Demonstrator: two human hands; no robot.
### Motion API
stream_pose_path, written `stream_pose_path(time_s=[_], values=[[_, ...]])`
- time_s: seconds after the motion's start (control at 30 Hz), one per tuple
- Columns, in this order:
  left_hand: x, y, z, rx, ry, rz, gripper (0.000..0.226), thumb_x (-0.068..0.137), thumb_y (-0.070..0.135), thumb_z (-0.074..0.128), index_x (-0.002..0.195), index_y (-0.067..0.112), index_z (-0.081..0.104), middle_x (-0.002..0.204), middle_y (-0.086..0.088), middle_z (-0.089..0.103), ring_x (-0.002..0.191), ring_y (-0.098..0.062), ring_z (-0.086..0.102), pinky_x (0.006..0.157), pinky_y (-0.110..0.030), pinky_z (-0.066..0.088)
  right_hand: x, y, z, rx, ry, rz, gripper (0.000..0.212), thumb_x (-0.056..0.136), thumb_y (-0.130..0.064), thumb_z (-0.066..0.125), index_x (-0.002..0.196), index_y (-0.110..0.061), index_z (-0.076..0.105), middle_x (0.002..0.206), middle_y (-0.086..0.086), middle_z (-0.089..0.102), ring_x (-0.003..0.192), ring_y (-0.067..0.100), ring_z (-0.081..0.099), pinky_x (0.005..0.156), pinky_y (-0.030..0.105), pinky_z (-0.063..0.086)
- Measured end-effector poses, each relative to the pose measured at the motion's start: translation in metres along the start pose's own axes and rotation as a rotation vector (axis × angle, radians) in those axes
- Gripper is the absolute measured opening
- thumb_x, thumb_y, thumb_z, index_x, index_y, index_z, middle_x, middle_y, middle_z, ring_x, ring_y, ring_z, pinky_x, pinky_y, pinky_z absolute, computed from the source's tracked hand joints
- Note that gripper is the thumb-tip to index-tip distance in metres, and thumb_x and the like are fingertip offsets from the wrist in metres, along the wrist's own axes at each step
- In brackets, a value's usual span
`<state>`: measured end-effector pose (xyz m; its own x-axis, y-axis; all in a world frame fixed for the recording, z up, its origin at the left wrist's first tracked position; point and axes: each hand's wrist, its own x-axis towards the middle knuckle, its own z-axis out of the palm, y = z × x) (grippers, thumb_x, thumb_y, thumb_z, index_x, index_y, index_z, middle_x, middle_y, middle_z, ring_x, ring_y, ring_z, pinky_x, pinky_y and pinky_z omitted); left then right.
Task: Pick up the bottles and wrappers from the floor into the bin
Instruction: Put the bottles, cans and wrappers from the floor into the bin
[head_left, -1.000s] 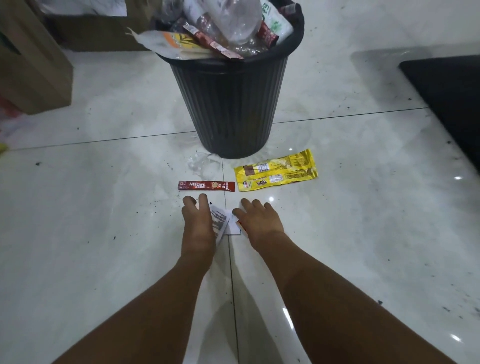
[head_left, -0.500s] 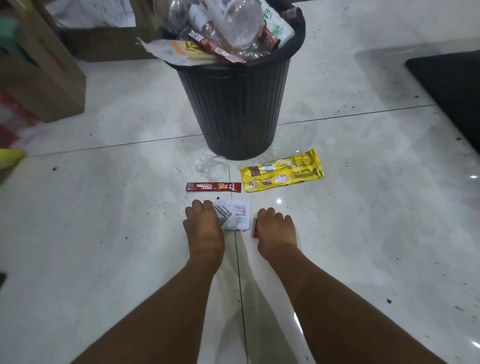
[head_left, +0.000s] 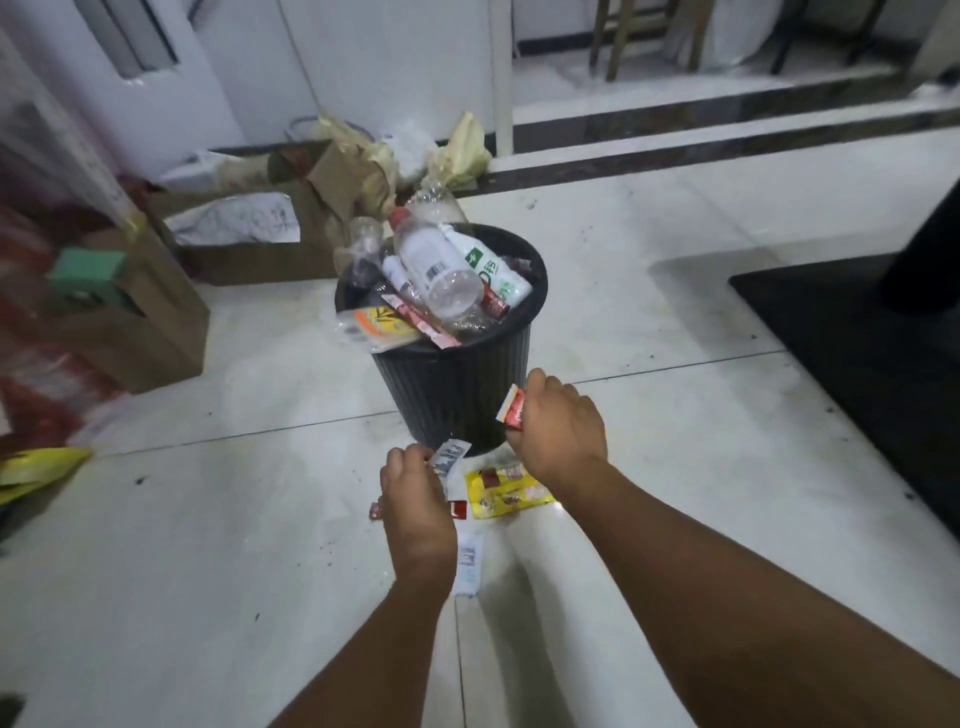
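Observation:
A black ribbed bin (head_left: 457, 395) stands on the tiled floor, heaped with clear plastic bottles (head_left: 431, 265) and wrappers. My left hand (head_left: 415, 499) is raised in front of the bin and pinches a white printed wrapper (head_left: 449, 457). My right hand (head_left: 561, 431), higher and beside the bin's wall, grips a small red sachet (head_left: 511, 408). On the floor below lie a yellow wrapper (head_left: 506, 491), a red stick sachet (head_left: 457, 509) partly hidden by my left hand, and a white paper slip (head_left: 467, 564).
Cardboard boxes (head_left: 156, 312) and crumpled bags sit to the left and behind the bin. A black mat (head_left: 857, 353) covers the floor at right. A yellow bag (head_left: 36, 467) lies at the left edge. A raised step runs along the back.
Both hands have lifted off the floor toward the bin, the left with the white wrapper, the right with the red sachet. The view has tilted up, showing the bin's top.

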<state>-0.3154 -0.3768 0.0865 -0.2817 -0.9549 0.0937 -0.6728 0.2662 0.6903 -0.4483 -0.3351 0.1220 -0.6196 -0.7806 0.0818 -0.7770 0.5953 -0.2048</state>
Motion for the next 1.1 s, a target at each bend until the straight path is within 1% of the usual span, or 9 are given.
stream_pose_path(time_s=[0.13, 0.2, 0.37, 0.57, 0.67, 0.73, 0.87, 1.0, 1.1], values=[[0.034, 0.037, -0.024, -0.051, 0.163, 0.182, 0.013, 0.092, 0.003, 0.052, 0.102, 0.008, 0.059, 0.103, -0.007, 0.055, 0.097, -0.022, 0.049, 0.082, -0.037, 0.047, 0.037, 0.003, -0.051, -0.005, 0.119, -0.025, 0.048, 0.086, -0.039, 0.061, 0.121, -0.012, 0.042, 0.115, 0.010, 0.056, 0.104, 0.029, 0.055, 0.082, 0.038, 0.043], [0.053, 0.048, -0.038, -0.041, 0.208, 0.286, 0.012, 0.090, 0.001, 0.054, 0.098, 0.007, 0.060, 0.100, -0.008, 0.057, 0.094, -0.024, 0.049, 0.081, -0.040, 0.047, 0.052, 0.003, -0.069, -0.011, 0.144, -0.038, 0.051, 0.086, -0.039, 0.060, 0.123, -0.011, 0.041, 0.117, 0.011, 0.056, 0.104, 0.029, 0.055, 0.081, 0.037, 0.042], [0.102, 0.071, -0.075, 0.089, 0.241, 0.405, 0.015, 0.089, 0.002, 0.056, 0.101, 0.004, 0.063, 0.101, -0.014, 0.058, 0.096, -0.031, 0.051, 0.082, -0.042, 0.044, 0.086, -0.006, -0.112, 0.028, 0.196, -0.034, 0.049, 0.085, -0.036, 0.063, 0.120, -0.010, 0.042, 0.118, 0.012, 0.055, 0.105, 0.030, 0.055, 0.080, 0.037, 0.042], [0.150, 0.092, -0.097, 0.176, 0.264, 0.578, 0.012, 0.087, 0.002, 0.057, 0.096, 0.006, 0.064, 0.097, -0.011, 0.058, 0.093, -0.030, 0.052, 0.081, -0.040, 0.041, 0.121, -0.027, -0.138, 0.028, 0.252, -0.061, 0.051, 0.085, -0.036, 0.064, 0.122, -0.010, 0.041, 0.118, 0.012, 0.055, 0.105, 0.030, 0.055, 0.081, 0.038, 0.044], [0.160, 0.081, -0.093, 0.374, 0.182, 0.597, 0.019, 0.083, 0.003, 0.062, 0.100, 0.011, 0.064, 0.105, -0.009, 0.059, 0.098, -0.028, 0.050, 0.083, -0.036, 0.039, 0.131, -0.034, -0.138, 0.013, 0.247, -0.053, 0.051, 0.086, -0.036, 0.063, 0.123, -0.008, 0.041, 0.119, 0.013, 0.054, 0.106, 0.030, 0.054, 0.082, 0.038, 0.043], [0.166, 0.071, -0.087, 0.519, 0.092, 0.602, 0.026, 0.084, 0.012, 0.063, 0.108, 0.018, 0.062, 0.114, -0.002, 0.057, 0.107, -0.023, 0.047, 0.089, -0.031, 0.033, 0.135, -0.038, -0.136, 0.003, 0.246, -0.049, 0.049, 0.087, -0.035, 0.061, 0.122, -0.008, 0.041, 0.118, 0.013, 0.054, 0.105, 0.031, 0.054, 0.081, 0.037, 0.042], [0.177, 0.057, -0.080, 0.662, -0.051, 0.639, 0.035, 0.087, 0.023, 0.061, 0.122, 0.024, 0.058, 0.121, 0.004, 0.056, 0.117, -0.018, 0.044, 0.098, -0.030, 0.025, 0.141, -0.040, -0.124, -0.014, 0.207, -0.043, 0.049, 0.087, -0.035, 0.060, 0.123, -0.008, 0.040, 0.118, 0.013, 0.053, 0.104, 0.030, 0.053, 0.079, 0.037, 0.042], [0.193, 0.054, -0.083, 0.671, -0.120, 0.602, 0.023, 0.091, 0.033, 0.054, 0.111, 0.027, 0.065, 0.115, 0.008, 0.063, 0.115, -0.013, 0.046, 0.091, -0.030, 0.019, 0.145, -0.036, -0.110, 0.043, 0.129, -0.005, 0.055, 0.088, -0.036, 0.059, 0.128, -0.006, 0.036, 0.123, 0.015, 0.048, 0.112, 0.032, 0.049, 0.085, 0.039, 0.042], [0.201, 0.060, -0.086, 0.588, -0.184, 0.525, 0.031, 0.095, 0.044, 0.044, 0.100, 0.025, 0.068, 0.108, 0.010, 0.066, 0.110, -0.012, 0.048, 0.091, -0.032, 0.018, 0.147, -0.034, -0.102, 0.061, 0.096, 0.030, 0.054, 0.089, -0.035, 0.058, 0.128, -0.006, 0.035, 0.125, 0.016, 0.047, 0.114, 0.033, 0.047, 0.088, 0.040, 0.041]])
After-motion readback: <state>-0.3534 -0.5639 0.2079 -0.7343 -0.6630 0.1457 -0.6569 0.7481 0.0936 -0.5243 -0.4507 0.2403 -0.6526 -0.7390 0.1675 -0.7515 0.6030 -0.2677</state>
